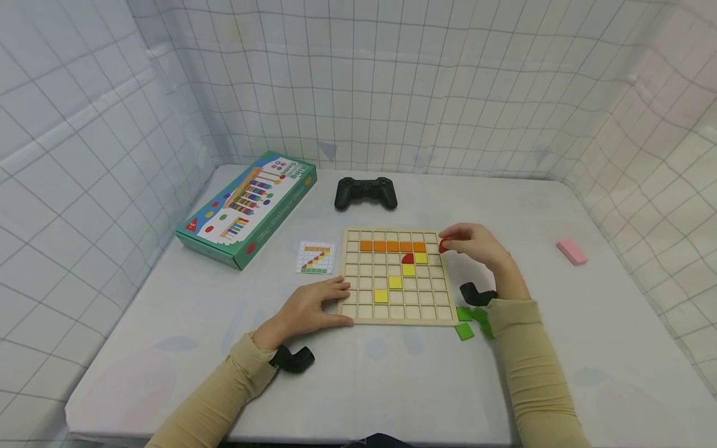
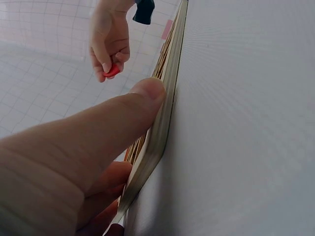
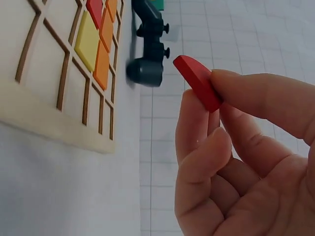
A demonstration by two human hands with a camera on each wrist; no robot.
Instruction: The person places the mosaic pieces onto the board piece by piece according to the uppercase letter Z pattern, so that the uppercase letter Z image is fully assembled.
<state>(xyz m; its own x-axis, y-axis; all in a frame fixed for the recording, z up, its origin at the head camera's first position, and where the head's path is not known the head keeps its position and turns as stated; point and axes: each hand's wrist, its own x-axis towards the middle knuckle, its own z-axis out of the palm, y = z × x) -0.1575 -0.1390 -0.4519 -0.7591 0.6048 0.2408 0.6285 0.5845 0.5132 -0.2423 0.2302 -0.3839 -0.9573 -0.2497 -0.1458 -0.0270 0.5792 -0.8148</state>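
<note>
My right hand (image 1: 476,244) pinches a red tile with a curved edge (image 3: 197,82) between thumb and fingers, off the far right corner of the wooden grid board (image 1: 403,322). My left hand (image 1: 310,305) holds the board at its near left corner, thumb (image 2: 147,91) on the near edge and fingers at the left side. A row of orange square tiles (image 1: 393,246) lies across the board's upper part. Below it, yellow squares (image 1: 395,283) step down to the left, and a red curved tile (image 1: 407,259) sits beside the topmost one.
Left of the board lies a pattern card (image 1: 315,257) with a coloured grid. Loose green tiles (image 1: 464,331) lie by the near right corner, close to my right sleeve. Beyond are a black game controller (image 1: 366,193) and a green game box (image 1: 249,208); a pink block (image 1: 572,252) lies far right.
</note>
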